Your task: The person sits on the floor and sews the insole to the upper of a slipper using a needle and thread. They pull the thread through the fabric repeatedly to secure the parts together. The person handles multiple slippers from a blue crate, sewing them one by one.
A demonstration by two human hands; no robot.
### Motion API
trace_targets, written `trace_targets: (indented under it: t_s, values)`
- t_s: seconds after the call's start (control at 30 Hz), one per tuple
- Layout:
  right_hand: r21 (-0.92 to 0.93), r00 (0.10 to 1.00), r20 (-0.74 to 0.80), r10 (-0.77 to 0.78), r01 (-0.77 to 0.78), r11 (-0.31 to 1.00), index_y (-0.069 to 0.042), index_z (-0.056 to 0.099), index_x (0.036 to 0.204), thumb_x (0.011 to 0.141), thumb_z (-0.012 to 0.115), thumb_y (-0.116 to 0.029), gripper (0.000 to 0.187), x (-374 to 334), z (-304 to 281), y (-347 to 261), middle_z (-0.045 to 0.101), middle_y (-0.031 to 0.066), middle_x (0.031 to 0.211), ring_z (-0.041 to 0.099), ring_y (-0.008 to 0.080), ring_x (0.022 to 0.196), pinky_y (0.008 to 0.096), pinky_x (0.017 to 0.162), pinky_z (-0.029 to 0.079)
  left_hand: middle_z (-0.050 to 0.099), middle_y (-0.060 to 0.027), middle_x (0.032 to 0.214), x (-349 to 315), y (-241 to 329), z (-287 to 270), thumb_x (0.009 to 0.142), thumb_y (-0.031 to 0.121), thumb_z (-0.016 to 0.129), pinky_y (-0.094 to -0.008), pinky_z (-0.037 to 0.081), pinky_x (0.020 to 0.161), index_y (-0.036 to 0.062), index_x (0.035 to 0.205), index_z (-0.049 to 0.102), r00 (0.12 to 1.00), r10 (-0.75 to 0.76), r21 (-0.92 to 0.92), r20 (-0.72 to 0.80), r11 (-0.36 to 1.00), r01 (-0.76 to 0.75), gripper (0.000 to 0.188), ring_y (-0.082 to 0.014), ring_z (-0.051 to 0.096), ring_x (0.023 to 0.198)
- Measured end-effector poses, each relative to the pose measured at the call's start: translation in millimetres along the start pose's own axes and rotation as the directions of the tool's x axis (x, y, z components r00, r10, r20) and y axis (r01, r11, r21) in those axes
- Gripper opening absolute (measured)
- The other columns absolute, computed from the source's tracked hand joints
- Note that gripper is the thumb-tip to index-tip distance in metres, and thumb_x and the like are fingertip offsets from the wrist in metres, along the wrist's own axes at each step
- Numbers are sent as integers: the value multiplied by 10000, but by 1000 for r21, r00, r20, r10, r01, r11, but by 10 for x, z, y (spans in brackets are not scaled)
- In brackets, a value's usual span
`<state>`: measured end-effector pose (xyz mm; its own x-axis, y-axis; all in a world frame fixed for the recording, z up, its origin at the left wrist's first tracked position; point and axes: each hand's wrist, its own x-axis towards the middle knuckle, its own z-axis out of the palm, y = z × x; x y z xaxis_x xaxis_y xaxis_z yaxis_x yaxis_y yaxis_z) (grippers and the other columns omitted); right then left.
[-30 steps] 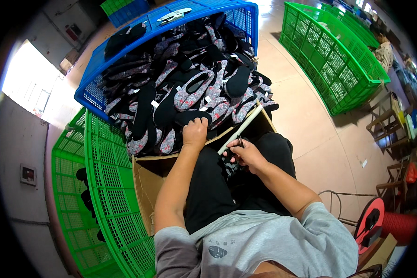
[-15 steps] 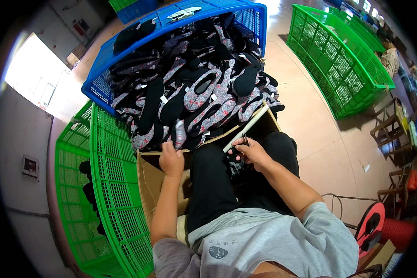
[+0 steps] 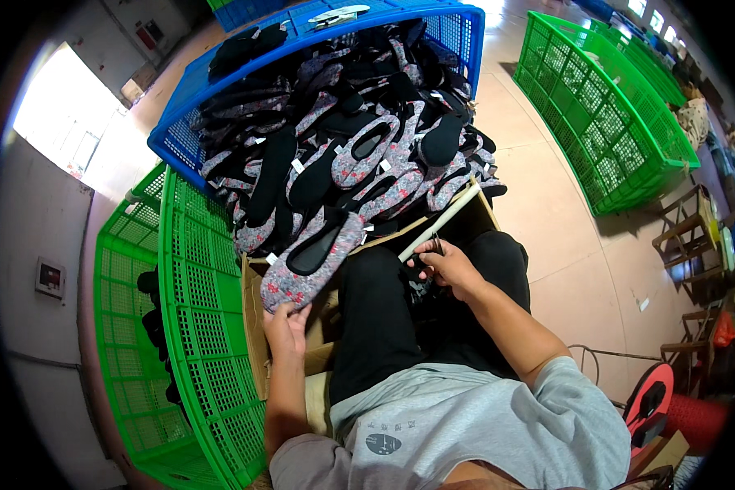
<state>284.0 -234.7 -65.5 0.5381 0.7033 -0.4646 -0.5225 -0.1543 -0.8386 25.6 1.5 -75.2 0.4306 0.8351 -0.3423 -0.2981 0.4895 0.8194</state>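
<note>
My left hand [image 3: 287,328] grips a grey floral slipper [image 3: 292,286] with a dark lining by its rounded end, its opening facing up, over the edge of a cardboard box [image 3: 256,327]. A small white tag shows at its side. Above my lap, my right hand [image 3: 451,269] is closed around black-handled scissors [image 3: 437,244]; their blades are hard to make out. Just beyond lies a heap of similar slippers [image 3: 385,181], some with black soles up, spilling from a tipped blue crate [image 3: 165,140].
A pale tube [image 3: 443,219] slants along the box by my right knee. Green plastic crates [image 3: 208,327] stand close on my left, and another green crate [image 3: 600,122] is at the far right. Wooden stools [image 3: 690,233] and a red reel [image 3: 652,404] are on the right.
My left hand has brought a slipper out from the heap's near edge, now holding it toward me, toe end in the fingers. My right hand has barely moved.
</note>
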Motion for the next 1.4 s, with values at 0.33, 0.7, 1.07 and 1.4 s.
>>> trace_targets:
  t_s: [0.33,0.7,1.07,1.4]
  values:
    - [-39,999,-52,6,-8,999,-120,546,1201,992,562,-198,223,-43,43,-18,612,-36,860,592,46,656,175,458,281,588,-155,1267,-751,-152,-26,794,-97,515,-496,536,961,14,1335,455,923,-287,-9,256,954,299,556,-313,623,1125]
    - [-201,997,15,-73,74,977,-111,603,1173,956,601,-221,243,46,5,111,590,-33,840,572,54,661,182,472,299,607,-106,1259,-732,-30,-273,681,-141,662,-382,476,1030,26,1367,475,884,-361,293,296,915,276,730,-239,606,1152]
    - [-238,996,69,-58,73,968,-113,616,1111,952,609,-211,186,51,-43,159,600,-35,836,570,51,649,186,464,300,519,-144,1352,-715,320,-159,717,-70,698,-353,368,1093,10,1463,336,844,-202,479,497,875,-73,833,-218,503,1257]
    - [-267,994,107,-1,30,963,-118,616,1093,915,603,-132,179,-26,6,95,604,-32,796,593,49,670,184,478,322,626,-149,1193,-789,134,885,741,85,740,-420,437,1027,35,1128,645,583,231,612,779,-78,-787,402,-343,557,1195]
